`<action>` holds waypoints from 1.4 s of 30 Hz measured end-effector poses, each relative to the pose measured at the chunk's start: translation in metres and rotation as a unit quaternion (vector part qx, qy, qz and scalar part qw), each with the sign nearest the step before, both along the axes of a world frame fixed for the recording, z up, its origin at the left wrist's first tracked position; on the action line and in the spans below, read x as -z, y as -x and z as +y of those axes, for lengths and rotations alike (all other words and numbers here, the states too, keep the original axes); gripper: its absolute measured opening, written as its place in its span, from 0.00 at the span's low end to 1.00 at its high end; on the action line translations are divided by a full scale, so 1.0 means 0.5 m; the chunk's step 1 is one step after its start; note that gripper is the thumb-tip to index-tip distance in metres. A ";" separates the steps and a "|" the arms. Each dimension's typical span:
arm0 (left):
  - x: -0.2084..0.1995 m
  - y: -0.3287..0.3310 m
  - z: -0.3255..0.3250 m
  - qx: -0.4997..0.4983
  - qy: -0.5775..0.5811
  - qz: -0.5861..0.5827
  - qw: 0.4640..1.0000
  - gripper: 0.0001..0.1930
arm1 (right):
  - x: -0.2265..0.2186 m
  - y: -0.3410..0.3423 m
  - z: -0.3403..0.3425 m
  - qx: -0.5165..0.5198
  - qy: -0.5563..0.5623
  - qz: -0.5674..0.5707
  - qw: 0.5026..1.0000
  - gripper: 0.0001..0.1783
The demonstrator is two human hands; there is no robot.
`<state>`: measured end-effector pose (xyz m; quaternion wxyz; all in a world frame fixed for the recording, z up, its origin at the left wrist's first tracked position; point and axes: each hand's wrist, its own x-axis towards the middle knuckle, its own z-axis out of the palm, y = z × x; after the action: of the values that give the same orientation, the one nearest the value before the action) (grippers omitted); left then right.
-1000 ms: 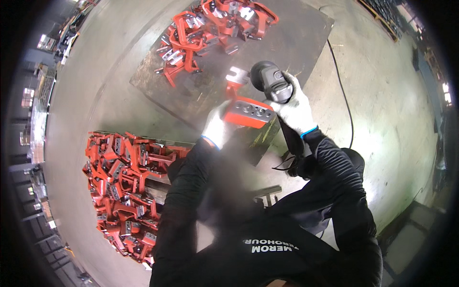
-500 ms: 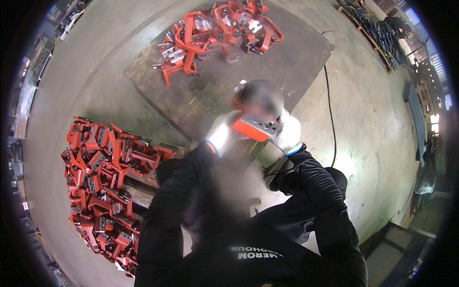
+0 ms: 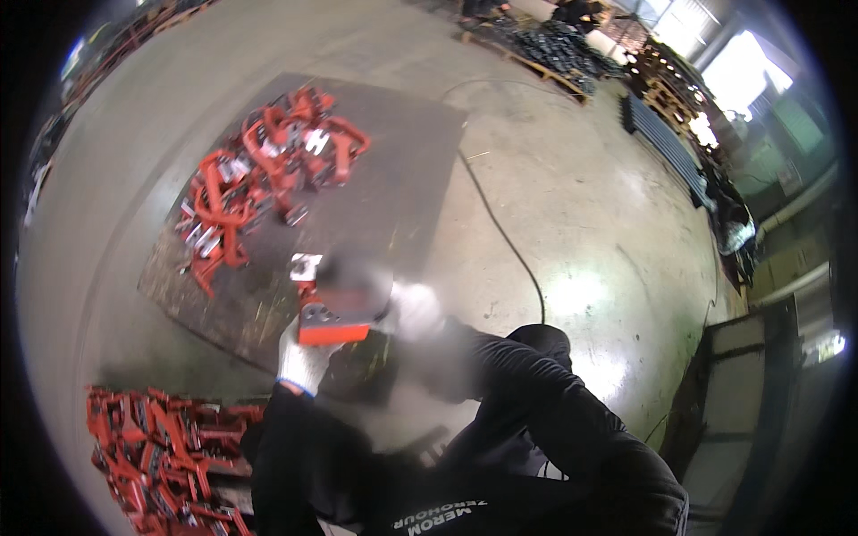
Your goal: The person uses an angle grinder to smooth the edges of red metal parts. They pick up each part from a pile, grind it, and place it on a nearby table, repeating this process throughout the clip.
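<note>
A red metal bracket [image 3: 332,335] with a grey plate pierced by round holes is held up over the dark sheet. My left hand [image 3: 302,359], in a white knit glove, closes on its lower left end. At the bracket's right end is my right hand [image 3: 416,311], also gloved and closed against it, though blurred. A dark smeared patch covers the bracket's upper right part, so the fingers there are hidden. Past my hands, a heap of similar red brackets [image 3: 219,192] lies on the sheet.
The dark flat sheet [image 3: 393,170] lies on the concrete floor. More red brackets [image 3: 147,447] are piled at the lower left. A black cable [image 3: 500,223] runs along the floor on the right. Farther off are a loaded pallet [image 3: 554,67] and a dark metal frame [image 3: 751,393].
The view has swung right, so the sheet and both bracket piles sit farther left and lower. The bracket stays in both hands, with its red edge now nearly level.
</note>
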<state>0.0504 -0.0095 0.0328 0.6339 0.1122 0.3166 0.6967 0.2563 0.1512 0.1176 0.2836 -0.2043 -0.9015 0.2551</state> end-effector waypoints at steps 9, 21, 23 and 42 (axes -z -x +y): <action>-0.089 -0.039 0.016 -0.052 0.028 0.052 0.997 0.15 | 0.022 -0.004 0.023 0.027 0.044 -0.020 0.998 0.50; -0.033 -0.022 0.020 -0.037 0.011 0.216 0.976 0.14 | -0.016 -0.019 0.004 0.083 0.039 -0.066 0.994 0.42; -0.071 -0.019 0.005 -0.040 0.029 0.234 0.971 0.15 | 0.010 -0.027 0.023 0.104 0.094 -0.099 0.985 0.45; 0.056 0.112 0.016 -0.296 0.271 0.409 0.819 0.18 | -0.046 -0.028 -0.036 -0.081 0.218 -0.003 0.973 0.50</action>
<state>-0.0058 -0.0013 0.0048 0.2138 0.1115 0.7408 0.6270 0.2702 0.1333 0.1407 0.2085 -0.1883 -0.8386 0.4667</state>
